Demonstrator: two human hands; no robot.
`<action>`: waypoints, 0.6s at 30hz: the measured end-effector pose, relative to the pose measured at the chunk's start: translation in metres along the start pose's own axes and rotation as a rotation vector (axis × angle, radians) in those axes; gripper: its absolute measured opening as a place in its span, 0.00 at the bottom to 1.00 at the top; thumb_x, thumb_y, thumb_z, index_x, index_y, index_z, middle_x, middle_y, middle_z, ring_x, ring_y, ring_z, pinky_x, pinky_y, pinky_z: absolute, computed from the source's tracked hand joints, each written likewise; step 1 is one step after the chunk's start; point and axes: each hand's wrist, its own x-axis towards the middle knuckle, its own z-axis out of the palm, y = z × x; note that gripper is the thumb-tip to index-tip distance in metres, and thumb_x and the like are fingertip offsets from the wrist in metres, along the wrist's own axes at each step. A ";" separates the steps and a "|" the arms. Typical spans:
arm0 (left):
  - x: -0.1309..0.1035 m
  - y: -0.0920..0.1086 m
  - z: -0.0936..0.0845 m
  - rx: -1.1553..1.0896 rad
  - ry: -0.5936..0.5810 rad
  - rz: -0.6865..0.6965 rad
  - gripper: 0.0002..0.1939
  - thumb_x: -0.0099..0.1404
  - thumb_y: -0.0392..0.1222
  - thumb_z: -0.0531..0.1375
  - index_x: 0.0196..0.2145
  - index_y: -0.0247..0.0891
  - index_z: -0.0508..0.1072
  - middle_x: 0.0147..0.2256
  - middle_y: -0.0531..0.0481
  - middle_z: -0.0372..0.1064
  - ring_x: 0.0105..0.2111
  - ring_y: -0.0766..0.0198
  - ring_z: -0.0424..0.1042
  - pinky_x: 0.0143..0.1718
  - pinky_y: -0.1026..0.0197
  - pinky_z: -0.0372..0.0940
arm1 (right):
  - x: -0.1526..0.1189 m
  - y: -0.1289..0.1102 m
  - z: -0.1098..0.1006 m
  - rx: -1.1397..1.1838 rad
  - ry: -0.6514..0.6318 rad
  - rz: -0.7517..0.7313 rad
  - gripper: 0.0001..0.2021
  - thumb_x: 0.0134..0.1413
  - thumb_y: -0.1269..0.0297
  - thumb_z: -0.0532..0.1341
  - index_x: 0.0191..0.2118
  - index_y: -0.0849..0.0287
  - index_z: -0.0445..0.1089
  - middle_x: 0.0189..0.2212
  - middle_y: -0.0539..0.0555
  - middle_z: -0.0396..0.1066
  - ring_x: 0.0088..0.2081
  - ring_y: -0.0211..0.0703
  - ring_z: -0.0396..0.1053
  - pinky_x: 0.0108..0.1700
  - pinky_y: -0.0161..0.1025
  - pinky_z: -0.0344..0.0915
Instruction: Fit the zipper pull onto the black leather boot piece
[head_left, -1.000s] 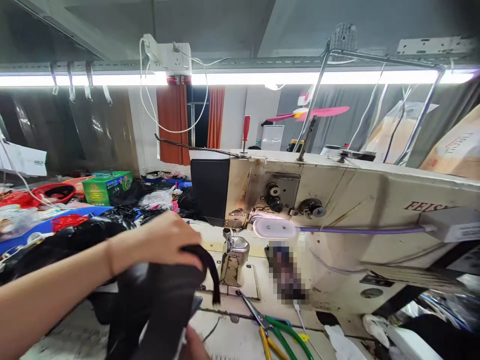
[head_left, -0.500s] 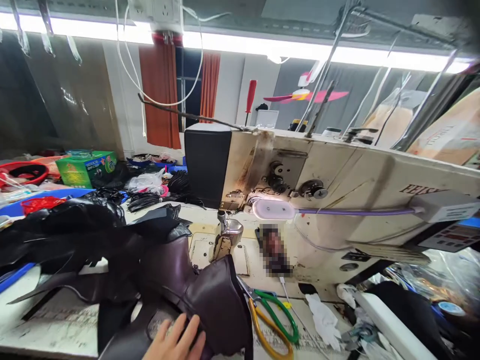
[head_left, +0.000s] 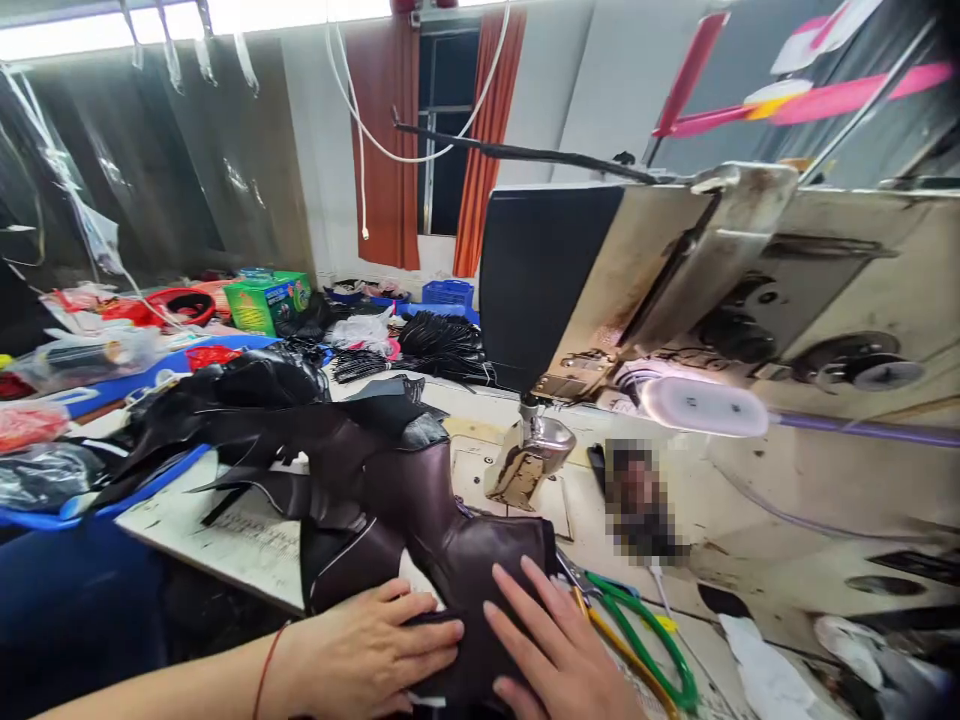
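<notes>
A dark brown, leather-like sewn piece (head_left: 420, 490) lies across the table in front of the sewing machine, its near end under both my hands. My left hand (head_left: 367, 645) reaches in from the lower left, its bent fingers closed over a near edge of the piece; its thumb is largely hidden. My right hand (head_left: 566, 650) lies on the piece's right panel, fingers spread and stretched out. Just right of that panel are scissors (head_left: 637, 625) with one green and one yellow handle, partly covered by my right hand. A red cord circles my left wrist.
The sewing machine's head (head_left: 555, 285) overhangs its metal post (head_left: 525, 465). A phone (head_left: 641, 500) with a blurred screen and cable lies to the right, near crumpled white tissue (head_left: 769, 660). Black strips (head_left: 442, 340) and a green box (head_left: 268, 300) stand further back.
My left hand has come into view on the leather-like piece. My right hand has shifted to its right panel. The view has turned left, so the machine appears further right.
</notes>
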 end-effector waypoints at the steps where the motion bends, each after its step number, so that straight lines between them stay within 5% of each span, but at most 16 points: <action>1: -0.003 0.000 -0.004 -0.018 -0.006 0.001 0.24 0.73 0.49 0.48 0.62 0.38 0.57 0.64 0.55 0.56 0.59 0.58 0.57 0.59 0.57 0.50 | 0.003 0.013 0.003 -0.372 0.028 -0.174 0.18 0.58 0.57 0.60 0.54 0.50 0.70 0.57 0.53 0.68 0.55 0.55 0.67 0.52 0.50 0.66; 3: -0.005 0.004 -0.008 -0.047 0.016 -0.038 0.22 0.72 0.46 0.50 0.61 0.40 0.59 0.61 0.53 0.61 0.57 0.58 0.61 0.58 0.57 0.52 | 0.005 0.029 0.013 -0.848 0.072 -0.370 0.23 0.57 0.53 0.59 0.55 0.56 0.69 0.56 0.53 0.68 0.51 0.56 0.70 0.44 0.50 0.68; 5: -0.001 0.013 -0.004 -0.069 0.071 -0.139 0.21 0.69 0.46 0.55 0.58 0.42 0.64 0.57 0.51 0.67 0.52 0.57 0.65 0.55 0.56 0.57 | 0.003 0.032 0.025 -1.080 0.110 -0.451 0.25 0.56 0.48 0.56 0.53 0.59 0.70 0.53 0.54 0.71 0.46 0.55 0.73 0.38 0.50 0.69; 9: 0.028 0.030 0.028 -0.034 0.251 -0.346 0.18 0.67 0.41 0.57 0.54 0.42 0.68 0.52 0.47 0.71 0.50 0.55 0.68 0.53 0.54 0.63 | -0.003 0.022 0.038 -1.135 0.147 -0.413 0.29 0.57 0.41 0.51 0.49 0.61 0.72 0.48 0.55 0.75 0.42 0.57 0.75 0.33 0.53 0.71; 12: 0.047 0.029 0.044 -0.007 0.271 -0.318 0.24 0.65 0.32 0.54 0.58 0.39 0.64 0.57 0.45 0.67 0.55 0.52 0.66 0.55 0.51 0.65 | -0.015 0.023 0.023 -1.067 0.181 -0.439 0.22 0.63 0.49 0.49 0.48 0.59 0.71 0.44 0.52 0.77 0.41 0.48 0.76 0.33 0.45 0.72; 15: 0.047 0.017 0.034 -0.071 0.155 -0.231 0.28 0.61 0.28 0.53 0.59 0.38 0.64 0.59 0.46 0.64 0.57 0.51 0.65 0.56 0.48 0.65 | -0.039 0.040 -0.008 -1.011 0.322 -0.138 0.15 0.63 0.64 0.49 0.49 0.62 0.68 0.44 0.61 0.75 0.43 0.46 0.74 0.38 0.39 0.73; 18: 0.034 0.002 0.018 -0.219 0.076 -0.149 0.31 0.57 0.26 0.54 0.58 0.39 0.65 0.59 0.46 0.64 0.59 0.53 0.62 0.59 0.48 0.62 | -0.060 0.064 -0.028 -1.093 0.339 0.097 0.17 0.56 0.71 0.48 0.48 0.66 0.66 0.36 0.63 0.73 0.33 0.49 0.74 0.33 0.43 0.74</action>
